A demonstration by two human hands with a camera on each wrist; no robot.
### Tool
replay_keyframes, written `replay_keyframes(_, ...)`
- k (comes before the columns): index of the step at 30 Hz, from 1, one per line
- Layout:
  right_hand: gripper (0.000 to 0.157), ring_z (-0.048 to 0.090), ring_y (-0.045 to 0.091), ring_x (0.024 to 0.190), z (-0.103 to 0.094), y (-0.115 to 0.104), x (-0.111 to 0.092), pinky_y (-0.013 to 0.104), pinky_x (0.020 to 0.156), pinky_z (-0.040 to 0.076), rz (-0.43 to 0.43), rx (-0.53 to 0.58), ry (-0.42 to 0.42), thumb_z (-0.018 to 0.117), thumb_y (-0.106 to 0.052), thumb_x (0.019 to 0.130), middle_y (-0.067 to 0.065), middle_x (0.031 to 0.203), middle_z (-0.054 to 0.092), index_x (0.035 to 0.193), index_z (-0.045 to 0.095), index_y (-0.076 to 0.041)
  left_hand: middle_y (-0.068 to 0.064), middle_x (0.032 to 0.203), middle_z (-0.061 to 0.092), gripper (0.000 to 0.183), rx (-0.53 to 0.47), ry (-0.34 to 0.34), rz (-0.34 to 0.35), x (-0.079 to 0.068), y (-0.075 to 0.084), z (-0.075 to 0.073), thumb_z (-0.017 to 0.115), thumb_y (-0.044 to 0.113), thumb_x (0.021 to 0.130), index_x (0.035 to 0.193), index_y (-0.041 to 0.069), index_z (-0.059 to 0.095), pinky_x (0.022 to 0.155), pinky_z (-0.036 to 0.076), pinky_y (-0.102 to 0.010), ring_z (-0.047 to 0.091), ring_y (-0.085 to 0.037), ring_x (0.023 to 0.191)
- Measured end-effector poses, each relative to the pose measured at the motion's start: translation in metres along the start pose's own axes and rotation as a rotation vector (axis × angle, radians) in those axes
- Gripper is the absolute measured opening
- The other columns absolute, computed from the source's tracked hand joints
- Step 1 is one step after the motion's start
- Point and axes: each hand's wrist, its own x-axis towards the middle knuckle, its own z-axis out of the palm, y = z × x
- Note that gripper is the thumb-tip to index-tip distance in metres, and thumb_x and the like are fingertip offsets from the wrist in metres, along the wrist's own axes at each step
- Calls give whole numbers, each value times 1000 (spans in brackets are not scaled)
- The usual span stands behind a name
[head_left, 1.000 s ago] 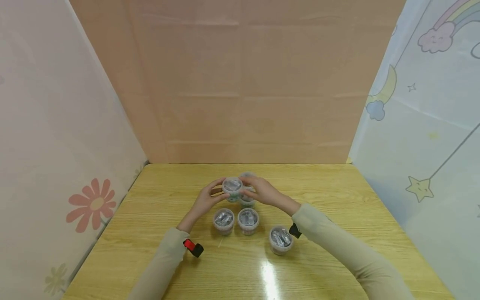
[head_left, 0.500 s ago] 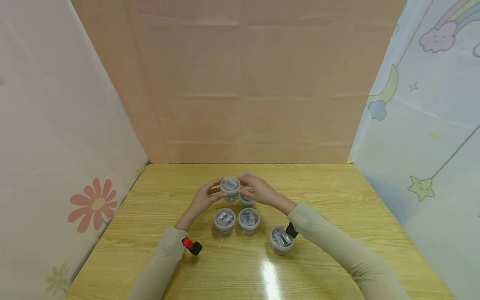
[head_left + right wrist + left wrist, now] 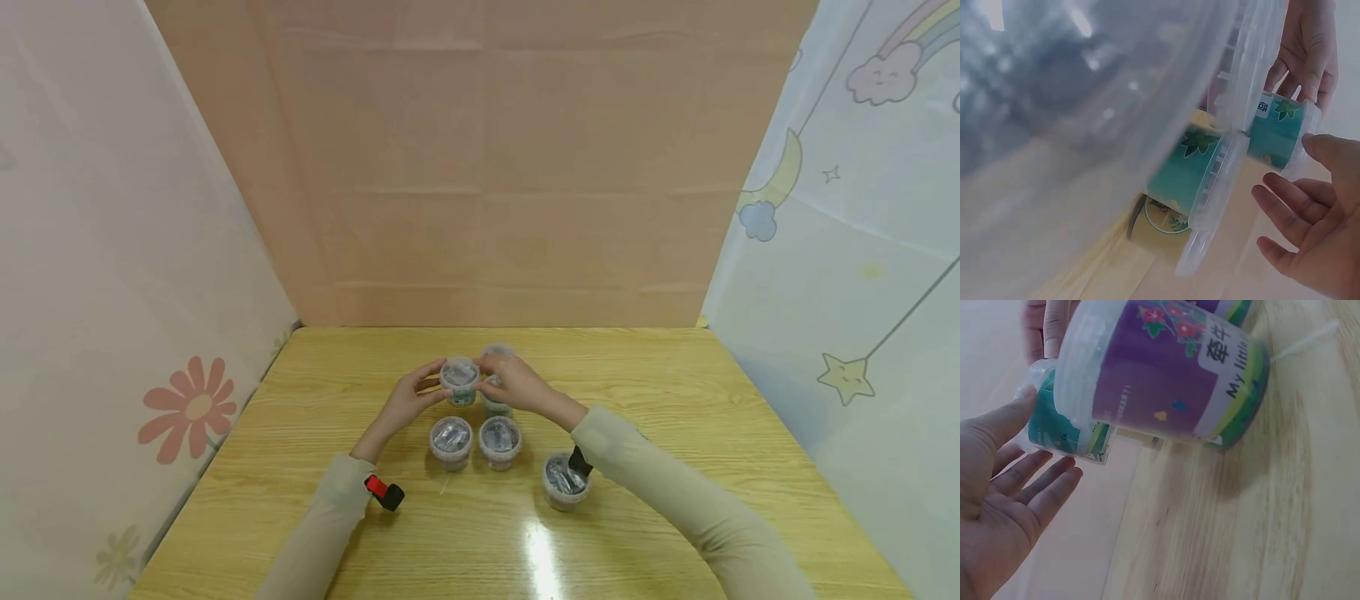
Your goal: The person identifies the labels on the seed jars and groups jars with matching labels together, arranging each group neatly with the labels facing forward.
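Note:
Both hands hold a small round teal-labelled plastic tub (image 3: 460,375) between them, upright at the left of the back group. My left hand (image 3: 408,396) grips its left side, thumb at the lid rim and fingers spread round it. On the other side my right hand (image 3: 517,383) has its thumb on the lid rim and its fingers at the wall. A second teal-labelled tub (image 3: 1185,169) stands beside the held one, with a yellow-labelled tub (image 3: 1160,231) past it; my right hand partly hides both in the head view. Purple labels with flowers show on a nearer tub (image 3: 1160,381).
Two tubs (image 3: 451,442) (image 3: 500,442) stand side by side in front, silvery packets visible through their tops. Another tub (image 3: 566,482) stands farther right, just under the right wrist's black camera (image 3: 580,461). The wooden table (image 3: 300,417) ends at a tan back panel (image 3: 480,208).
The teal-labelled tub has shifted slightly left with both hands, then come down a little. My right forearm has drawn a little left. The other tubs stay in place.

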Motion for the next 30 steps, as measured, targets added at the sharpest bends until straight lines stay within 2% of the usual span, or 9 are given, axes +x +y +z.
replay_keyframes(5,44,65,27,89,1,0,0,36,75,54,-2,-24,-4,63,-20,89,13,99,66,124,54,5,-22,137,44,58,85,4,-7,1,0,2,63,11,88,140,1,39,89,50,-45,49,-39,118)
replay_keyframes(12,42,65,22,79,2,-1,0,31,67,54,25,-27,-28,64,-18,89,11,92,67,123,56,4,-13,135,49,62,96,32,-26,11,-37,5,68,22,85,140,9,42,85,53,-38,54,-32,115)
replay_keyframes(14,41,65,23,80,3,-1,0,32,68,54,38,-20,-32,64,-18,88,11,94,67,123,56,4,-15,135,48,62,90,28,-36,11,-38,6,68,21,85,140,8,42,85,53,-38,54,-34,115)
replay_keyframes(17,41,66,22,80,5,-1,0,32,69,55,51,-24,-38,64,-18,88,11,94,68,122,57,3,-20,135,47,61,65,23,-41,9,-36,7,67,16,86,140,5,41,85,53,-40,52,-38,115)
replay_keyframes(24,38,65,27,83,7,-3,0,38,71,54,55,-22,-53,65,-18,87,15,103,65,119,59,3,-26,134,44,57,58,-6,-28,0,-11,7,63,5,88,138,-5,38,85,53,-38,50,-44,115)
replay_keyframes(30,42,62,30,94,7,-3,0,41,79,53,73,9,-71,65,-17,87,18,107,63,121,56,6,-27,135,44,56,82,-18,-27,-1,-9,7,63,6,88,137,-6,39,86,53,-38,51,-44,115)
